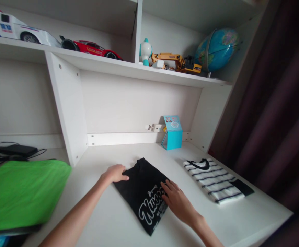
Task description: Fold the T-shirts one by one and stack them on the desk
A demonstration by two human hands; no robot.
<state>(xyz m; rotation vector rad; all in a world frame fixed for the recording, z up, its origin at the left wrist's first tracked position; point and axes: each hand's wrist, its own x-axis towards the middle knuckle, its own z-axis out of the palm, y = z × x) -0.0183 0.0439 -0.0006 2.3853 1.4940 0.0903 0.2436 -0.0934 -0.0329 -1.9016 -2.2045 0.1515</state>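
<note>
1. The right hand (177, 201) lies palm down on the right edge of the black T-shirt (141, 192), fingers slightly spread. The left hand (115, 173) touches the shirt's far left corner, thumb and forefinger parted.
2. The folded black T-shirt lies on the white desk (103, 219), between the hands. Its large white script starts "Nuooo", the end covered by the right hand; smaller script sits above, too small to read surely.
3. Left of it is a bright green cloth (25, 192); to the right, a folded striped shirt (213, 180), white with dark lines and a black collar.
4. Farther back, a black adapter (18, 150) lies among cables at left. A turquoise desk calendar (174, 139) stands near a wall socket (157, 127); its lettering is unreadable.
5. On the shelf (118, 68) above: a white toy car (23, 31) with blue and red characters, a red toy car (95, 48) with illegible side lettering, a teal-and-white toy (146, 51), a yellow toy excavator (177, 61) and a globe (218, 48).
</note>
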